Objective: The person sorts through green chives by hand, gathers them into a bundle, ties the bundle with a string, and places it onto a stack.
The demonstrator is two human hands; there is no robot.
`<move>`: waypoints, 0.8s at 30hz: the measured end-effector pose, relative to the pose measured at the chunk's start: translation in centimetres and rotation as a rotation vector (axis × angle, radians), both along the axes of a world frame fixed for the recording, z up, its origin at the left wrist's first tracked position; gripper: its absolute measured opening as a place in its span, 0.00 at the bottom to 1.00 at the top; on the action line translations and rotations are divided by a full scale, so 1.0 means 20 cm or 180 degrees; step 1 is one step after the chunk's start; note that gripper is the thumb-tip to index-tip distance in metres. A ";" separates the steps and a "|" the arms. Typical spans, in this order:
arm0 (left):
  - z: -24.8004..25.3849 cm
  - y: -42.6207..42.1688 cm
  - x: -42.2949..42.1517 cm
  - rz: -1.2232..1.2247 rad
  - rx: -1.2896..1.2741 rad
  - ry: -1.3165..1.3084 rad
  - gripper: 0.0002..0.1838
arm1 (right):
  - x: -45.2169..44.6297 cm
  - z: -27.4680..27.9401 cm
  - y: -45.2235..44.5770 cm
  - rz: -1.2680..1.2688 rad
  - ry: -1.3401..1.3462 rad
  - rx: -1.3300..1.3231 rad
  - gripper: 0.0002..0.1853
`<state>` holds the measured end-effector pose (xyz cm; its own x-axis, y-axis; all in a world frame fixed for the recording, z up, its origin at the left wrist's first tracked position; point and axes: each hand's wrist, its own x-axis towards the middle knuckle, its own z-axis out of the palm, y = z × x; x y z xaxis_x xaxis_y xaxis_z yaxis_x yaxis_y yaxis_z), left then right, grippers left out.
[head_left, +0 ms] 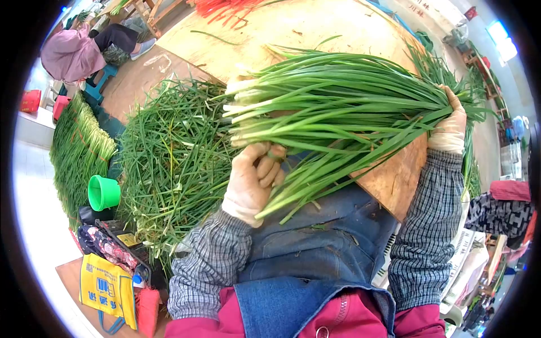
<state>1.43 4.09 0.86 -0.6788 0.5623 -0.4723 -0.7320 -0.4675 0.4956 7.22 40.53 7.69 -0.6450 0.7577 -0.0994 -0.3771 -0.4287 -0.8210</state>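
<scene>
A large bunch of garlic chives point(344, 101) lies sideways across the view, white stem ends to the left and green leaves to the right. My right hand point(449, 121), in a pale glove, is wrapped round the leafy end. Just below the white ends, my left hand point(255, 177) is closed with curled fingers, also gloved. A small brownish-green bit shows at its fingertips; what it is I cannot make out. Some lower stalks slant down past this hand, above my blue apron point(315, 236).
A wooden board point(225, 53) lies beneath the bunch. To the left are a heap of loose green leaves point(174, 163), stacked chives point(81, 152), a green bucket point(103, 192) and a yellow bag point(107, 290). Red ties point(222, 8) lie at the top. Another person point(73, 53) sits at upper left.
</scene>
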 end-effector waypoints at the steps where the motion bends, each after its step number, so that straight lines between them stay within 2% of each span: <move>1: 0.07 0.01 0.05 0.0433 -0.0383 -0.0344 0.11 | 0.01 -0.03 0.02 0.0024 0.0048 -0.0055 0.07; 2: 0.06 -0.06 0.07 0.0262 -0.0059 0.0118 0.12 | 0.00 -0.02 0.01 0.0042 0.0077 -0.0084 0.07; 4: 0.13 -0.22 0.11 0.0154 -0.0650 0.0844 0.13 | 0.01 -0.02 0.01 0.0082 0.0009 -0.0043 0.07; 6: 0.12 -0.52 0.08 -0.0037 -0.1374 0.1402 0.08 | 0.00 -0.07 0.07 0.0001 -0.0130 -0.0016 0.07; 8: 0.11 -0.81 0.03 -0.0034 -0.2451 0.1492 0.08 | 0.02 -0.11 0.10 0.0086 -0.0098 -0.0061 0.07; 10: 0.00 -1.01 -0.02 -0.0639 -0.4969 0.2360 0.08 | 0.02 -0.11 0.09 0.0097 -0.0197 0.0114 0.08; 11: -0.04 -1.03 0.00 -0.0708 -0.6477 0.4280 0.11 | 0.03 -0.11 0.09 0.0089 -0.0180 0.0092 0.08; 12: -0.07 -1.02 0.01 -0.0337 -0.5904 0.4567 0.12 | 0.02 -0.12 0.09 0.0086 -0.0161 0.0072 0.08; 14: 0.07 -0.68 0.06 0.0371 -0.4683 0.4997 0.15 | 0.03 -0.11 0.09 0.0108 -0.0161 0.0087 0.08; 16: 0.11 -0.43 0.10 0.0388 -0.3823 0.5345 0.18 | 0.02 -0.11 0.07 0.0176 -0.0185 0.0140 0.08; 18: 0.14 -0.26 0.11 0.0092 -0.3996 0.5677 0.20 | 0.03 -0.10 0.06 0.0240 -0.0173 0.0086 0.08; 20: 0.12 -0.15 0.12 -0.0467 -0.4290 0.5645 0.23 | 0.04 -0.12 0.08 0.0360 -0.0123 0.0052 0.08; 21: 0.09 -0.13 0.12 -0.0356 -0.4108 0.5642 0.21 | 0.04 -0.13 0.10 0.0383 -0.0107 0.0025 0.08; 24: 0.06 -0.18 0.16 -0.0103 -0.2969 0.4702 0.15 | 0.06 -0.17 0.16 0.0349 -0.0149 -0.0033 0.08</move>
<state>4.71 0.46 2.10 -0.7947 0.5068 0.3340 0.5411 0.3423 0.7682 8.33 43.74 4.36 -0.7184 0.6816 -0.1390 -0.2887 -0.4739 -0.8319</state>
